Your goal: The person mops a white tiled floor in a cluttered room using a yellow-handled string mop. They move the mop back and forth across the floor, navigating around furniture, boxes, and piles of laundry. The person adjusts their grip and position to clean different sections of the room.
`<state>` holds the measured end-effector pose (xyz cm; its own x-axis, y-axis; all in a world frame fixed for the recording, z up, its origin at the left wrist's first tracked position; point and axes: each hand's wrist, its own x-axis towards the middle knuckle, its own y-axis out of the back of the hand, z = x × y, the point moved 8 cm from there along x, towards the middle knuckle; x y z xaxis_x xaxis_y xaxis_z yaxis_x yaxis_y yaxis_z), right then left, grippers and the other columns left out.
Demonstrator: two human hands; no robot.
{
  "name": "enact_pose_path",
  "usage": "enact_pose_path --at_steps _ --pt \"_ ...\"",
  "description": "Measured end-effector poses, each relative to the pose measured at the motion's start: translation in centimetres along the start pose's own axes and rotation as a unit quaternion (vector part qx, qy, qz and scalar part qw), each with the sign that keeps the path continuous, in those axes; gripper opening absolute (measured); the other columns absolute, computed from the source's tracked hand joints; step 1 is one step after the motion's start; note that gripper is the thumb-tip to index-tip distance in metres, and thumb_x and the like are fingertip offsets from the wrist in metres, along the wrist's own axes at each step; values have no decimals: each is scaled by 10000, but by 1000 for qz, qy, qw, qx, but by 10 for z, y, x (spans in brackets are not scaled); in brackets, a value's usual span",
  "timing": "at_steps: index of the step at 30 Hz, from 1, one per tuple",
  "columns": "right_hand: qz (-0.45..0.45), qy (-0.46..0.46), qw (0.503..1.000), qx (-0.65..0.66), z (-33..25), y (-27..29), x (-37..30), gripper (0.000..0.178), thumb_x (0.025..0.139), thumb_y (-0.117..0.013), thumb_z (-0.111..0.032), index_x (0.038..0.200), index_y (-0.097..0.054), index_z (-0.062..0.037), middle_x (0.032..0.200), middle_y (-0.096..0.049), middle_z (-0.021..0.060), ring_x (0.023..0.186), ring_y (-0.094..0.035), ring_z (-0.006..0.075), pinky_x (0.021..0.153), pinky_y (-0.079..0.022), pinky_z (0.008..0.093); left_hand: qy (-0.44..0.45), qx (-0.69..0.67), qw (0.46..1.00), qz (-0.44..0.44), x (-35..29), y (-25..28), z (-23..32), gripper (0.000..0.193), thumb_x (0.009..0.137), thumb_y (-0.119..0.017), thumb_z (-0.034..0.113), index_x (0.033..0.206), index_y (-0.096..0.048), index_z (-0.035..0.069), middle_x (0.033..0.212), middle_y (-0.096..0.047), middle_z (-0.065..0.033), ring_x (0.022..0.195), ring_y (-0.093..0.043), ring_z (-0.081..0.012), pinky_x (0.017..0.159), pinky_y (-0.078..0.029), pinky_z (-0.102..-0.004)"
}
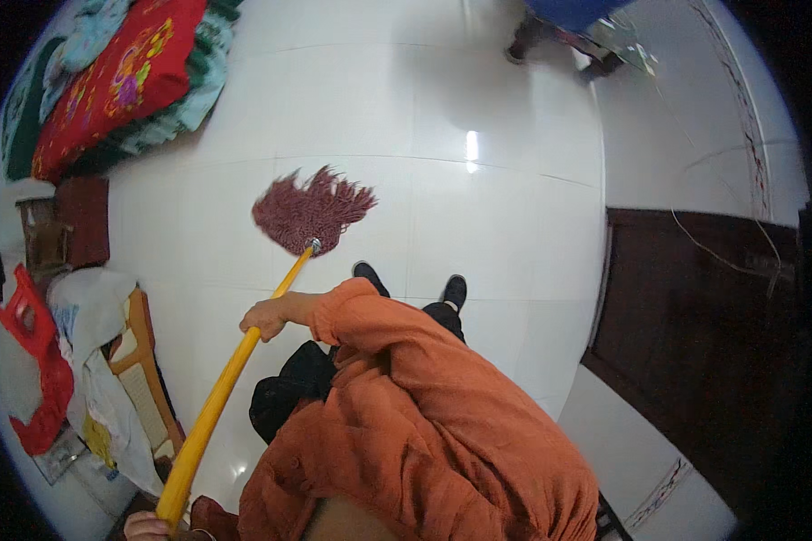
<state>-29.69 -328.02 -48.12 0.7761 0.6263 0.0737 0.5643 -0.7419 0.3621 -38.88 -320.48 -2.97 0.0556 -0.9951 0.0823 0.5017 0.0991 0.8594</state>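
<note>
A string mop (314,212) with dark red strands lies spread on the white tiled floor, ahead and a little left of my feet. Its long yellow handle (209,410) slants from the metal joint at the mop head down to the lower left. My right hand (266,319) grips the handle partway along, the orange-sleeved arm reaching across my body. Near the handle's upper end, my left hand (146,526) is wrapped round it, partly cut off by the picture's lower edge.
At the far left a bed holds red flowered bedding (131,77). Beside it stand a brown box-like piece (83,221) and a wooden-framed chair (144,388) with cloths. A dark door (695,334) is on the right. At the far right, a person's feet (523,45) show beside something blue.
</note>
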Motion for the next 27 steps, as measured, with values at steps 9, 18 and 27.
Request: enact_pose_path --at_steps 9,18,27 --pt "123 -129 983 -55 47 43 -162 282 625 -597 -144 897 -598 -69 834 -613 147 823 -583 328 703 -456 412 99 202 847 481 7 -57 13 271 881 -475 244 719 -388 46 638 -428 -79 597 -484 -217 545 -447 -330" --pt "309 -230 914 -125 62 85 -437 280 666 -636 -293 831 -593 -71 795 -606 153 784 -581 333 685 -457 419 17 7 885 466 177 -171 77 310 942 -319 202 673 -332 47 563 -399 -68 480 -417 -154 439 -421 -316" --pt "640 -353 669 -135 42 26 -744 185 668 -649 -220 721 -566 -62 730 -601 163 734 -573 356 630 -442 424 -216 -301 889 270 353 -292 159 264 937 -394 228 731 -364 66 599 -474 -74 547 -534 -170 534 -496 -351"
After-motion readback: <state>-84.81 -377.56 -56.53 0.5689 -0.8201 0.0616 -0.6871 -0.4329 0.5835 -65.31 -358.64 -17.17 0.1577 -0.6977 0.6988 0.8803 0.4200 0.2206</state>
